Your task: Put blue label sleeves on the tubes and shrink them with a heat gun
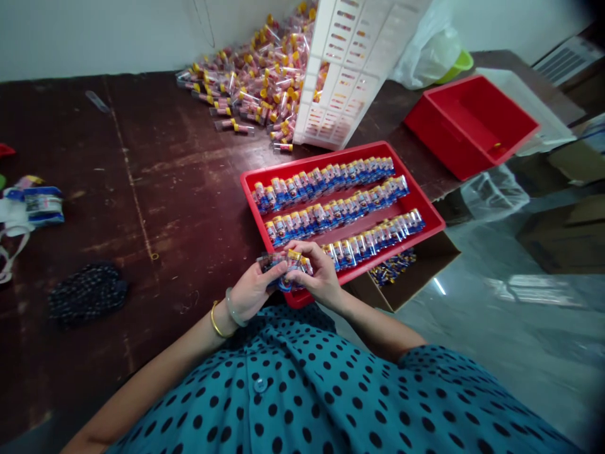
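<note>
My left hand (255,287) and my right hand (320,277) meet over the near left corner of a red tray (345,275). Between them they grip a few small clear tubes (293,257) with yellow caps and blue printed wrapping. The fingers of both hands are closed around these tubes, which are partly hidden. Inside the tray, similar capped tubes (326,214) stand packed side by side in three slanting rows. A jade-like bangle and a gold one circle my left wrist.
A heap of yellow-capped tubes (265,82) lies by the wall, against a white perforated crate (350,69). Right of it stands a red bin (439,135). Below the tray, a cardboard box (425,271) holds many small pieces. A dark patterned cloth (87,293) lies left.
</note>
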Available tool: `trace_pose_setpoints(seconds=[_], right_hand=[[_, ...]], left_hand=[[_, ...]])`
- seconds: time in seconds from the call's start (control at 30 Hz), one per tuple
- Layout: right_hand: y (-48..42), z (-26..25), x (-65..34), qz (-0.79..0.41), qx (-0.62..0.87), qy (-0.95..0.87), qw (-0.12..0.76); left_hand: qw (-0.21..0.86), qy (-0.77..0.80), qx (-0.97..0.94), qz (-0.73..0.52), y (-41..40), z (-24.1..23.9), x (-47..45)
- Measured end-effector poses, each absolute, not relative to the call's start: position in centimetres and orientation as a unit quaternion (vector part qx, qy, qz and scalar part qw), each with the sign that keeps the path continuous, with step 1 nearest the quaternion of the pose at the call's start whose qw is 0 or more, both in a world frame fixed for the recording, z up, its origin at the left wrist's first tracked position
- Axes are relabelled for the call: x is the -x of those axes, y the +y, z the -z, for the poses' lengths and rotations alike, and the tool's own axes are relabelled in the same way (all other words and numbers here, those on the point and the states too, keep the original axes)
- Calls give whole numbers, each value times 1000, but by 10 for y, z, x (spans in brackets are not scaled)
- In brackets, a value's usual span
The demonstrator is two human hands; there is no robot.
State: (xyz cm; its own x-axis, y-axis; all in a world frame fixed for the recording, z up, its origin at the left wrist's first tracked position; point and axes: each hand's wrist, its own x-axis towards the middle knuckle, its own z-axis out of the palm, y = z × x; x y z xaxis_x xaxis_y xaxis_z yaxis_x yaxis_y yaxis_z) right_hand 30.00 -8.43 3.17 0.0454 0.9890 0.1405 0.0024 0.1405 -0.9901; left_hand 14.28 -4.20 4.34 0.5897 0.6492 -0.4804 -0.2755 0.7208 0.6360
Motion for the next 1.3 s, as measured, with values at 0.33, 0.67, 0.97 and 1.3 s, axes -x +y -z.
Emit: trace_pose_setpoints(seconds=[0.33, 0.67, 0.97, 1.3], right_hand=[[-75, -32, -301, -446, 476, -529, 542], [-74, -34, -297, -485, 465, -498, 548], [-48, -40, -473, -247, 684, -420, 542], [-30, -21, -502, -133, 758, -581, 265]], left_hand=[[845, 375, -251, -287, -43, -43, -143], [840, 370, -269, -291, -42, -43, -145], [851, 380, -309, -191, -31, -49, -131], [834, 408, -317, -192, -26, -18, -82]])
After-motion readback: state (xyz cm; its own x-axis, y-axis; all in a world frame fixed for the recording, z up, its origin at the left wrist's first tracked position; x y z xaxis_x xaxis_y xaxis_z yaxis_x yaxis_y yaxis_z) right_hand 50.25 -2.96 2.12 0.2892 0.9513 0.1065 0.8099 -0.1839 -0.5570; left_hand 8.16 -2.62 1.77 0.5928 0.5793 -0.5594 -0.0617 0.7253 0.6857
